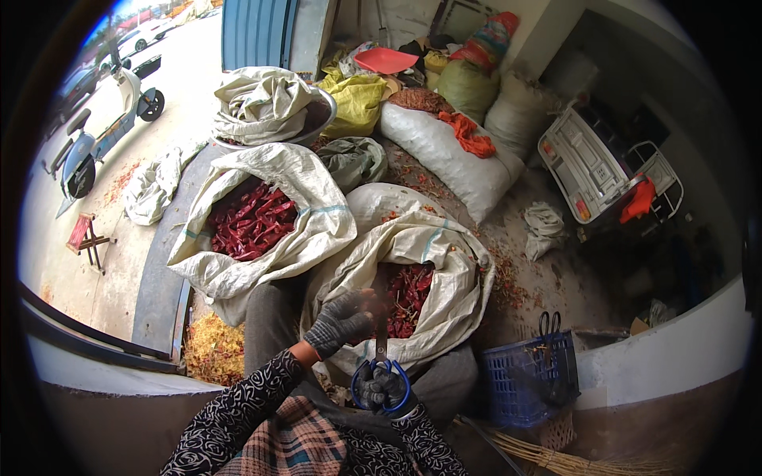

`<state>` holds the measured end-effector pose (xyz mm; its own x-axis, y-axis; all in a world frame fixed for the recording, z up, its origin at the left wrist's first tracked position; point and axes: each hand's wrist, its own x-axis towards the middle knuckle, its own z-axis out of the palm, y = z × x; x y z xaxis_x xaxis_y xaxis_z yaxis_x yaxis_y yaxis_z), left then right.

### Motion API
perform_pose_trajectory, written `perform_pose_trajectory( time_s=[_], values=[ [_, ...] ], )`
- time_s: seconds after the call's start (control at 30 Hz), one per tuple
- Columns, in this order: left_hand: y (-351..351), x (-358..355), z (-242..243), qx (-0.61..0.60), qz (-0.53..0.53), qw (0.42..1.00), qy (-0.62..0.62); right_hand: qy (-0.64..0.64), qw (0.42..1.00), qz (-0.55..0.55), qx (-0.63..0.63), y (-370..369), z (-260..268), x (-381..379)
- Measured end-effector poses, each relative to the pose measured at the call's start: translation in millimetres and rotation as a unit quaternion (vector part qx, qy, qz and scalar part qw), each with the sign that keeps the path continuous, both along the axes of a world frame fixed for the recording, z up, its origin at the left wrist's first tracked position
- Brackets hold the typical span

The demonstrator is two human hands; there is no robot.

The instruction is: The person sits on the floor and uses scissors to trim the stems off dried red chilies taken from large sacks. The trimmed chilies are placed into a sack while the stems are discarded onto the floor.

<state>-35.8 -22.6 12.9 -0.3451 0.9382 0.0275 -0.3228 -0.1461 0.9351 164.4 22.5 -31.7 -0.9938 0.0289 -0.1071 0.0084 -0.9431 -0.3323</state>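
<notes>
My right hand (387, 392), in a dark grey knit glove, grips a pair of scissors (381, 348) by its large blue handles. The blades point away from me over the near edge of a white woven sack (458, 279). Dried red chilies (408, 300) fill that sack's mouth. My left hand (339, 326), in a grey striped glove, is above the sack, just left of the blades. Its bare fingertips are blurred, so whether they hold a chili is unclear. Farther left, another open woven sack (321, 208) holds more dried red chilies (253, 223).
Behind stands a basin (326, 122) with a bunched sack (262, 107) on it. A full white sack (440, 149) lies beyond. At right are a blue plastic basket (515, 381) and a twig broom (536, 455). Yellowish scraps (214, 348) lie at left, near a folding stool (88, 238).
</notes>
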Motion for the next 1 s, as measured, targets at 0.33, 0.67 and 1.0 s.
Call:
perform_pose_trajectory(
  time_s=[0.33, 0.67, 1.0],
  values=[
    [-11, -1, 21, 0.032, 0.065, 0.997, 0.011, -0.082, 0.991, -0.012, 0.101, -15, 25, -2],
    [-29, -10, 33, 0.016, 0.072, 0.997, 0.026, -0.153, 0.934, 0.021, 0.321, -36, 53, 4],
    [-48, -17, 29, -0.046, 0.061, 0.993, 0.085, -0.250, 0.757, -0.151, 0.585, -9, 72, 19]
  ],
)
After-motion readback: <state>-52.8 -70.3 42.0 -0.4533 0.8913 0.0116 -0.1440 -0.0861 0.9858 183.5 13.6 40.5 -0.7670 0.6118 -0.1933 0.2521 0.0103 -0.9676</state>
